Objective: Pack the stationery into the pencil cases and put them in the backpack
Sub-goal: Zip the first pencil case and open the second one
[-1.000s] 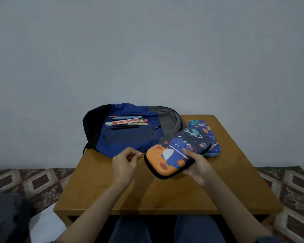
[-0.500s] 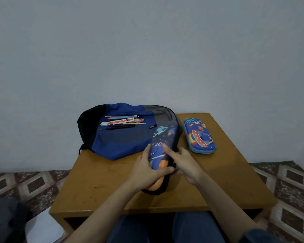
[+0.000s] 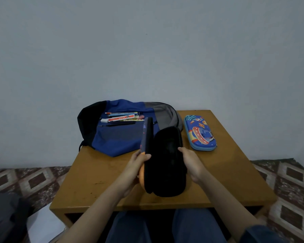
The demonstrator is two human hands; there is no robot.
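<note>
A dark dinosaur pencil case (image 3: 167, 160) stands open in front of me over the wooden table (image 3: 98, 174), its black lining facing me. My left hand (image 3: 136, 168) grips the lid half, which stands nearly upright. My right hand (image 3: 191, 163) holds the other half at its right edge. A blue, black and grey backpack (image 3: 116, 137) lies flat at the table's back left. Several pens, pencils and an eraser (image 3: 121, 118) lie in a row on top of it. A second, blue space-themed pencil case (image 3: 199, 133) lies closed at the back right.
A plain wall rises right behind the table. Patterned floor tiles (image 3: 33, 183) show on both sides. A dark grey object (image 3: 5, 216) and something white (image 3: 42, 225) sit on the floor at the lower left. My knees are under the table's front edge.
The dinosaur case was closed and lay across my hands; I turned it lengthwise and have now spread its two halves apart. The blue case, earlier partly hidden behind it, is in full view.
</note>
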